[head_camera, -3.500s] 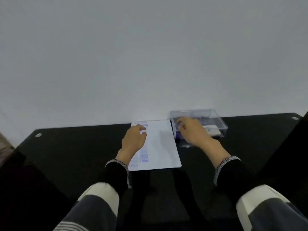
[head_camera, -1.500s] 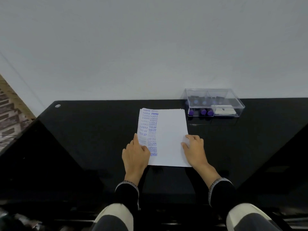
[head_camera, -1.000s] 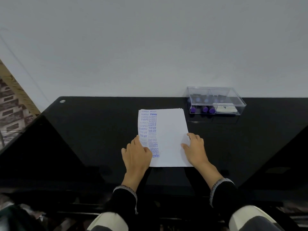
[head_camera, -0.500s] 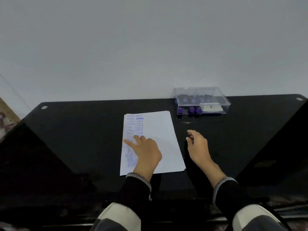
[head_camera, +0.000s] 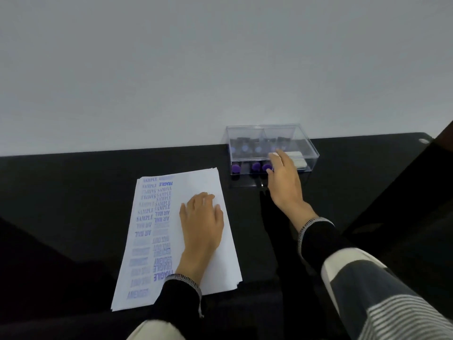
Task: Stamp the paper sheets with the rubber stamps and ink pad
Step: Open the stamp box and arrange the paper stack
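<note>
The left hand (head_camera: 202, 222) lies flat on the stack of paper sheets (head_camera: 196, 182), with its fingers straight and pressing the top sheet down. Half a second before, this hand was lower on the printed column; now it rests on the blank right part of the sheet. The sheets lie on the black tabletop (head_camera: 73, 192), and the left side of the top sheet carries two columns of blue stamp prints (head_camera: 157, 217) such as SAMPLE, AIR MAIL and FRAGILE.

The right hand (head_camera: 284, 182) has left the bare tabletop beside the paper and has reached forward to the clear plastic box (head_camera: 308, 148), which stands against the white wall (head_camera: 220, 69) behind the sheets. Its fingers are extended at the front of the box, near the purple-topped rubber stamps (head_camera: 256, 166) that stand in a row inside. It holds nothing that can be seen, and whether the fingertips touch a stamp cannot be told. A white flat ink pad (head_camera: 297, 161) lies in the box, just to the right of this hand.

Both forearms wear dark sleeves with a speckled cuff (head_camera: 315, 223).
</note>
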Available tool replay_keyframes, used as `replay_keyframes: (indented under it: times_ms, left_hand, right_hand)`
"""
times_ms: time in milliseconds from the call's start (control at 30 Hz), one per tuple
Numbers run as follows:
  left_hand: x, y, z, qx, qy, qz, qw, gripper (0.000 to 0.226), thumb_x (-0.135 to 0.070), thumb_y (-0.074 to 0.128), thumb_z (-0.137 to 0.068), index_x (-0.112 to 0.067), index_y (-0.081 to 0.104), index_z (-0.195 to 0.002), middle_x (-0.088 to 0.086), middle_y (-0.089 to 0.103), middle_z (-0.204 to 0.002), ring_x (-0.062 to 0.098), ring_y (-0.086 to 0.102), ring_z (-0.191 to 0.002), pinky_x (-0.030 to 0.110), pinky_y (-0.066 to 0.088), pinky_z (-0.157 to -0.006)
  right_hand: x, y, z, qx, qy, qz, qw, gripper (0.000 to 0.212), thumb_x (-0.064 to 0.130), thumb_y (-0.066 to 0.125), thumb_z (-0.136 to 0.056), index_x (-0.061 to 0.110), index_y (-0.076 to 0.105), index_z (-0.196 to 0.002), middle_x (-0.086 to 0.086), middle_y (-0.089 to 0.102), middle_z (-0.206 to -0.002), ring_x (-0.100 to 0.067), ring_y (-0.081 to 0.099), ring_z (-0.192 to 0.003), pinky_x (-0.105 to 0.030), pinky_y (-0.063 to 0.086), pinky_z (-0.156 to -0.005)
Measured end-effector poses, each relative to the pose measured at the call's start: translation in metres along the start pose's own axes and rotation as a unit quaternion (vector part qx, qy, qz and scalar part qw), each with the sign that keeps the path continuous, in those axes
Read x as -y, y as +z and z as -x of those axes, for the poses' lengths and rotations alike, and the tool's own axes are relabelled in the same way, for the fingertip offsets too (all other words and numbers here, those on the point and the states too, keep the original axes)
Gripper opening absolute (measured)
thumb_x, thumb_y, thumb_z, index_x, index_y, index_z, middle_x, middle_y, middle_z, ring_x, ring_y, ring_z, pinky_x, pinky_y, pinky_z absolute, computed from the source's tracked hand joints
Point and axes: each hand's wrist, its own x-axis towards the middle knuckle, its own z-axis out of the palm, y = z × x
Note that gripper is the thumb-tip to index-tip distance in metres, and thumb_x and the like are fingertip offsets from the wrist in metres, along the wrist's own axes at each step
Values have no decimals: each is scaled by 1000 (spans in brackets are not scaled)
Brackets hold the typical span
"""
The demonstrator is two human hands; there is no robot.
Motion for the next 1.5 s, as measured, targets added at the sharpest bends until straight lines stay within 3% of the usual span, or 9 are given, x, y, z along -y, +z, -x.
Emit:
replay_keyframes:
  times_ms: [200,400,633,967,1133,1267,1333,1400,1500]
  left_hand:
    - [1,1,3,-20,6,1,1000,31,-28,46,-97,-16,57,-124,3,55,-131,23,48,-124,48,30,-112]
    - [1,3,3,0,-8,-13,1000,37,-34,41,-100,-20,50,-133,0,48,-141,19,39,-134,43,21,-117]
    - [-4,-4,6,-18,-9,-37,999,35,-32,45,-99,-19,55,-129,3,51,-131,22,46,-118,35,36,-103]
    - [3,-19,32,47,7,-2,999,40,-22,32,-103,-14,44,-140,3,37,-150,20,23,-143,45,10,-118]
    - [6,-26,50,8,45,84,995,34,-16,35,-102,-14,54,-130,2,48,-141,18,34,-138,38,10,-119]
    - [-18,-47,56,-34,-21,282,958,29,-21,40,-102,-14,63,-118,-1,63,-120,16,57,-113,24,40,-97]
    - [-34,-57,55,-5,-72,339,938,31,-26,40,-103,-12,66,-112,-5,64,-111,16,60,-105,21,41,-87]
    - [-46,-61,54,49,-104,335,935,36,-31,41,-101,-10,67,-115,-4,65,-117,17,58,-108,22,41,-88]
    - [-56,-59,57,83,-114,317,938,41,-33,42,-101,-6,59,-126,7,58,-132,23,52,-120,27,37,-98]
  right_hand:
    - [0,-1,-15,23,-9,14,1000,36,3,53,-93,2,49,-129,-14,47,-133,-28,45,-121,-36,41,-98]
    - [5,-1,-9,-7,3,23,1000,22,2,54,-92,3,55,-114,-14,50,-120,-27,45,-109,-39,47,-84]
    - [3,-10,41,-55,-14,5,998,21,-6,62,-83,5,61,-101,-12,57,-104,-27,51,-92,-39,49,-73]
    - [7,-33,131,-92,-49,-45,994,26,-15,66,-74,8,61,-86,-5,55,-93,-18,49,-84,-26,45,-59]
    - [8,-39,158,-92,-51,-62,993,14,-3,66,-83,8,65,-92,-3,57,-94,-20,51,-88,-36,52,-70]
    - [4,-55,155,-73,-10,-179,981,20,9,56,-92,17,64,-108,5,53,-110,-6,46,-105,-20,41,-90]
    - [0,-66,151,-128,57,-215,967,28,7,50,-92,15,60,-117,1,51,-121,-5,44,-111,-18,36,-92]
    - [-9,-75,144,-188,153,-221,945,33,8,47,-94,9,53,-126,-4,47,-132,-12,40,-121,-20,32,-95]
    - [-24,-80,133,-154,286,-239,915,47,19,45,-98,2,37,-140,-12,38,-145,-24,34,-134,-33,32,-107]
